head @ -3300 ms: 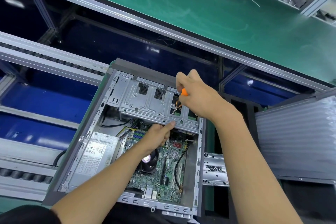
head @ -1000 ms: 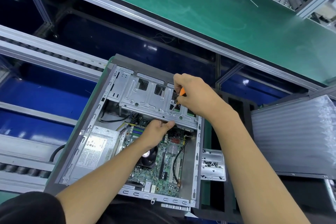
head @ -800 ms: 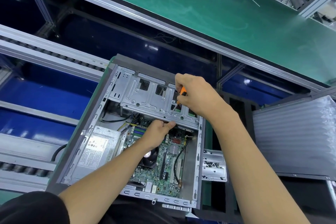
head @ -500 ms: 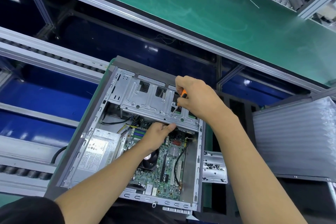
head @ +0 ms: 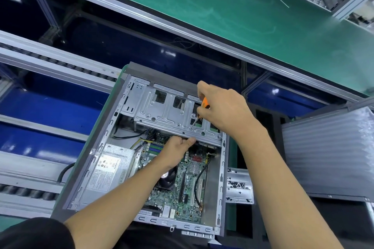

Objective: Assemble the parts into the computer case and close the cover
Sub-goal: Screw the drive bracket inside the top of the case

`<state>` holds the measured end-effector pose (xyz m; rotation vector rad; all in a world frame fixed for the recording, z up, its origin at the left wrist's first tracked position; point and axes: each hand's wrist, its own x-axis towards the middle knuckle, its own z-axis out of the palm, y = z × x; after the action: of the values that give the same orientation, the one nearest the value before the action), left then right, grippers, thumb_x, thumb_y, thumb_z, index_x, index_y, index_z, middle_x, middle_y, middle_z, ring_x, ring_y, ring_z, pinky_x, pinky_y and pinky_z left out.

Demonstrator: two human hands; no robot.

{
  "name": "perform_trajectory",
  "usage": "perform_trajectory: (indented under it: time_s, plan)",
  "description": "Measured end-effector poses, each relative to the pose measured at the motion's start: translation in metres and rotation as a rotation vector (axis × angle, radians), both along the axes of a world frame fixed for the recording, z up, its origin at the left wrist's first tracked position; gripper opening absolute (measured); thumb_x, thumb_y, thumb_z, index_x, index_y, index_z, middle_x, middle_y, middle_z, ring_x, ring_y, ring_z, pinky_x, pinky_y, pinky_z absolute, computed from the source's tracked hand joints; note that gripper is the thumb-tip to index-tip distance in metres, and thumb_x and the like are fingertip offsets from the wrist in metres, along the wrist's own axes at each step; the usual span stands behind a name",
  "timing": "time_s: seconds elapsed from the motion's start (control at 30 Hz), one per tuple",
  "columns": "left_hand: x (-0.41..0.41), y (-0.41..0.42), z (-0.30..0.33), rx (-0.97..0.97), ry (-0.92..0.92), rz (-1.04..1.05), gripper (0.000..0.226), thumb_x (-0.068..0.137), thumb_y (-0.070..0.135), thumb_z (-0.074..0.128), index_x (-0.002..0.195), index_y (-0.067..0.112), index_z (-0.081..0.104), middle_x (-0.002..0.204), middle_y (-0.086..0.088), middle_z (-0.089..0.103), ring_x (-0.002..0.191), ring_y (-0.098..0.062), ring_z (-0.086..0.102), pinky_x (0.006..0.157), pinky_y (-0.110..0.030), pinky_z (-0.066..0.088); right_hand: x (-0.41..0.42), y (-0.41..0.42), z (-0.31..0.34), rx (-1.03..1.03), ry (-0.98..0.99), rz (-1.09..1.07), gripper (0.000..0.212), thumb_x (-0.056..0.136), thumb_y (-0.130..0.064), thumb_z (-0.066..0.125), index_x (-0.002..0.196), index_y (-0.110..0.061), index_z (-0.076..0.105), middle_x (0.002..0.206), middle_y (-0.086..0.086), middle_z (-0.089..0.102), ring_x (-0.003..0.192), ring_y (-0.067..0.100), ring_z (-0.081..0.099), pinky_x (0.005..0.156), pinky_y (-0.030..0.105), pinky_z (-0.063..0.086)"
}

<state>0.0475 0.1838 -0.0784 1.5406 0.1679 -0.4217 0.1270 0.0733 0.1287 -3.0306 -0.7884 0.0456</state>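
open computer case (head: 210, 170) lying flat on the green worktop (head: 231, 153), reaching toward the far edge, cover off. drive cage (head: 162, 113) seated across the far end of the case, long axis running left to right, motherboard (head: 182, 184) exposed below it toward the near edge, power supply (head: 109, 170) along the left wall.

right hand (head: 224, 109) above the cage's right end, fingers (head: 200, 110) curled and pinching an orange-handled screwdriver (head: 199, 112). shaft slanting down and to the left, tip resting on or just at a screw point near the cage's near rim; screw itself too small to make out. left hand (head: 178, 150) lower, just nearward of that point, fingers curled round the cage's near lip, thumb (head: 190, 141) on top, apparently steadying it.

judged: fastening the cage, with cover closing not yet done. next move likely turns on keeping the shaft square to the hole, which sits directly beyond the left thumb and below-left of the right fingers; right hand clearly the working one. slanted shaft could slip off toward the motherboard. small metal tray (head: 238, 186) of dark screws at the right, outside the case wall, nearer the right hand.
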Motion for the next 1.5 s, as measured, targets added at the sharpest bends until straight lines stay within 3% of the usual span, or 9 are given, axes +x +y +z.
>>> perform_trajectory:
  time_s: [0.2, 0.4, 0.57, 0.7, 0.77, 0.83, 1.1, 1.33, 1.5]
  plan:
    - [-0.001, 0.001, -0.001, -0.035, 0.007, 0.006, 0.059, 0.081, 0.067, 0.060, 0.057, 0.022, 0.032, 0.056, -0.006, 0.023, 0.051, -0.017, 0.023, 0.059, -0.032, 0.022, 0.002, 0.001, 0.001, 0.175, 0.246, 0.018, 0.028, 0.084, -0.011, 0.061, 0.090, -0.032, 0.043, 0.093, -0.009, 0.053, 0.080, 0.018, 0.055, 0.064, 0.044, 0.052]
    - [-0.001, 0.005, -0.006, -0.050, 0.028, -0.032, 0.059, 0.080, 0.070, 0.062, 0.062, 0.022, 0.032, 0.058, 0.000, 0.023, 0.051, -0.015, 0.023, 0.055, -0.031, 0.023, 0.007, -0.002, 0.001, 0.150, 0.156, -0.036, 0.028, 0.082, -0.021, 0.071, 0.087, -0.030, 0.044, 0.081, -0.009, 0.055, 0.068, 0.012, 0.053, 0.054, 0.028, 0.032]
    - [-0.002, 0.006, -0.003, -0.086, 0.022, -0.067, 0.038, 0.089, 0.054, 0.062, 0.067, 0.023, 0.062, 0.045, 0.021, 0.044, 0.042, 0.008, 0.039, 0.048, -0.006, 0.035, 0.007, -0.001, 0.001, 0.028, 0.056, -0.033, 0.027, 0.086, -0.034, 0.067, 0.092, -0.031, 0.041, 0.069, -0.009, 0.050, 0.061, 0.012, 0.048, 0.050, 0.026, 0.025]
    - [-0.001, 0.006, -0.003, -0.069, 0.020, -0.042, 0.046, 0.090, 0.053, 0.064, 0.064, 0.024, 0.039, 0.048, 0.016, 0.034, 0.042, 0.001, 0.032, 0.047, -0.012, 0.033, 0.004, -0.003, 0.002, 0.000, 0.072, 0.012, 0.021, 0.088, -0.031, 0.062, 0.090, -0.031, 0.041, 0.079, -0.010, 0.048, 0.065, 0.017, 0.050, 0.052, 0.027, 0.024]
    - [0.000, 0.006, -0.006, -0.071, 0.026, -0.065, 0.028, 0.096, 0.044, 0.063, 0.085, 0.020, 0.074, 0.045, 0.017, 0.037, 0.041, 0.005, 0.036, 0.047, -0.007, 0.035, 0.004, -0.005, 0.004, 0.010, 0.101, 0.030, 0.023, 0.086, -0.024, 0.063, 0.092, -0.031, 0.041, 0.092, -0.008, 0.046, 0.065, 0.018, 0.053, 0.052, 0.029, 0.032]
    - [0.000, 0.006, -0.007, -0.059, 0.029, -0.062, 0.048, 0.092, 0.048, 0.065, 0.053, 0.022, 0.054, 0.050, 0.013, 0.030, 0.042, 0.000, 0.031, 0.045, -0.008, 0.034, 0.005, -0.004, 0.007, 0.024, 0.140, 0.045, 0.027, 0.084, -0.011, 0.060, 0.093, -0.031, 0.043, 0.098, -0.007, 0.045, 0.068, 0.022, 0.055, 0.055, 0.033, 0.042]
    - [0.002, 0.005, -0.006, -0.001, 0.028, -0.025, 0.054, 0.080, 0.063, 0.064, 0.063, 0.021, 0.034, 0.054, 0.003, 0.024, 0.045, -0.009, 0.023, 0.044, -0.018, 0.029, 0.002, -0.002, 0.004, -0.053, 0.021, 0.006, 0.021, 0.087, -0.032, 0.062, 0.088, -0.029, 0.041, 0.065, -0.008, 0.049, 0.065, 0.024, 0.052, 0.051, 0.028, 0.018]
    - [0.002, 0.004, -0.008, 0.017, 0.041, -0.016, 0.053, 0.082, 0.061, 0.062, 0.061, 0.023, 0.031, 0.053, 0.005, 0.023, 0.045, -0.009, 0.021, 0.047, -0.026, 0.022, 0.004, -0.002, 0.005, 0.111, 0.239, 0.051, 0.030, 0.080, -0.006, 0.059, 0.092, -0.030, 0.045, 0.095, -0.009, 0.049, 0.073, 0.005, 0.050, 0.055, 0.030, 0.032]
    - [0.002, 0.004, -0.008, 0.040, 0.036, -0.024, 0.054, 0.087, 0.057, 0.062, 0.062, 0.021, 0.030, 0.054, 0.003, 0.023, 0.046, -0.010, 0.021, 0.049, -0.027, 0.020, 0.004, 0.000, 0.003, 0.060, 0.102, 0.026, 0.027, 0.081, -0.018, 0.064, 0.088, -0.030, 0.042, 0.078, -0.010, 0.053, 0.069, 0.015, 0.049, 0.052, 0.027, 0.025]
